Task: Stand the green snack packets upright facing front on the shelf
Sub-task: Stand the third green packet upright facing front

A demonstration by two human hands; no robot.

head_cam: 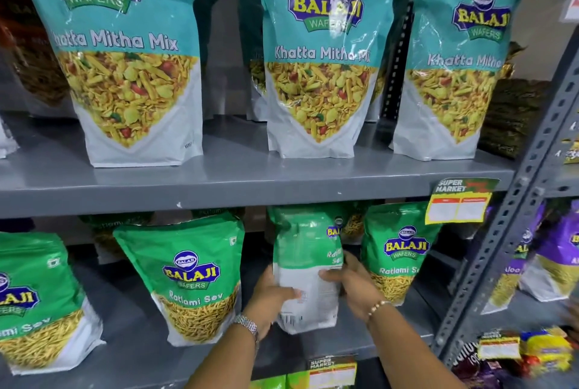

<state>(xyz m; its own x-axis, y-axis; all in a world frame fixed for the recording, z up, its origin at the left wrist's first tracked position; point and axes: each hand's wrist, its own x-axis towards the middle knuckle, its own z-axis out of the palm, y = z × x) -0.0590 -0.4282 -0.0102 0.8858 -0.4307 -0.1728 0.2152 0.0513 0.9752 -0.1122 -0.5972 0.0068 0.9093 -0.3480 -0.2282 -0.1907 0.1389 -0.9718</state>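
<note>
On the lower grey shelf [150, 344] stand green Ratlami Sev packets. One [194, 276] faces front left of centre, another [396, 250] at the right, a third [34, 304] at the far left. Between them a green packet [305, 260] stands upright, turned sideways with its back and barcode toward me. My left hand [269, 297], with a metal watch, grips its lower left side. My right hand [354, 285], with a bead bracelet, holds its right edge. More green packets sit behind, partly hidden.
The upper shelf [250, 182] carries three teal Khatta Mitha Mix bags [316, 53]. A perforated grey upright [501, 247] bounds the bay at right, with purple packets [551, 257] beyond. Yellow price tags [457, 203] hang from the shelf edges. Small snack packs [545, 351] lie low right.
</note>
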